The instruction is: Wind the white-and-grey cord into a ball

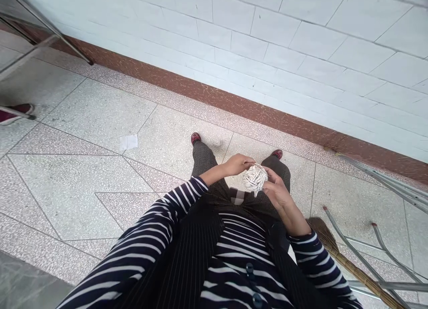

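A roundish ball of off-white cord or strips (255,179) is held up in front of my lap, between my knees. My right hand (277,188) grips it from the right side, thumb and fingers curled round its edge. At the upper left of the ball, the fingertips of my left hand (238,164) are pinched together against its rim, perhaps on a strand too small to make out. A checked piece of the seat or cloth (237,195) shows just below the ball.
A broom (354,264) lies beside metal chair legs (347,242) at the lower right. More metal legs (67,41) stand at the upper left, near another person's shoe (20,113). White paper (129,142) lies on the tiled floor. A tiled wall (234,55) runs ahead.
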`<state>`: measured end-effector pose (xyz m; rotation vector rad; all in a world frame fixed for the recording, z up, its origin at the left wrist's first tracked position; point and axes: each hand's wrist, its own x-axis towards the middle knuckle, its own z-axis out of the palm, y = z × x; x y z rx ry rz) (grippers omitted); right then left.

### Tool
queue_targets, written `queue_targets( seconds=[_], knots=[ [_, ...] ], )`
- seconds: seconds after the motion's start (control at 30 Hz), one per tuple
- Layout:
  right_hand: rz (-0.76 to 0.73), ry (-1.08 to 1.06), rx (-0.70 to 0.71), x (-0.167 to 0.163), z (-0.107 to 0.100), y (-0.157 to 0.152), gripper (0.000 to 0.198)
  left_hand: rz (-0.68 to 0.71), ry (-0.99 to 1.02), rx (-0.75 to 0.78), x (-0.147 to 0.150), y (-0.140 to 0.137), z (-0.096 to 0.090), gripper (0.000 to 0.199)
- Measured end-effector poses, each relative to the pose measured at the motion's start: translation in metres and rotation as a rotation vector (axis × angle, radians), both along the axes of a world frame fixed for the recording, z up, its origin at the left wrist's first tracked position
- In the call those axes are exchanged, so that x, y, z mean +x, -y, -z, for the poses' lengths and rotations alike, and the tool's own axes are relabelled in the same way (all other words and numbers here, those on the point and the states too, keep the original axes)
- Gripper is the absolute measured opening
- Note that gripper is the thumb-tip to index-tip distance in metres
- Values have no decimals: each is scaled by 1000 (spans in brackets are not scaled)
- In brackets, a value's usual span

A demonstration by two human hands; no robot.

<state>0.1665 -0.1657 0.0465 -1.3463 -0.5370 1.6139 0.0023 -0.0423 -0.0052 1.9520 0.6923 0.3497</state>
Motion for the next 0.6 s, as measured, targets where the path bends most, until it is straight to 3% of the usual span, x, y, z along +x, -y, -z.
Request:
queue_targets(
  seconds=[0.17, 0.27, 0.6],
  knots=[
    [24, -24, -24, 0, -10, 10, 74, -58, 60, -191, -6, 37, 22, 22],
    [17, -5, -2, 3, -18, 10, 64, -92, 33, -227, -8, 52, 29, 24],
    [259, 108, 113, 33, -55, 8, 54, -90, 2, -92, -11, 54, 30, 34]
  ],
)
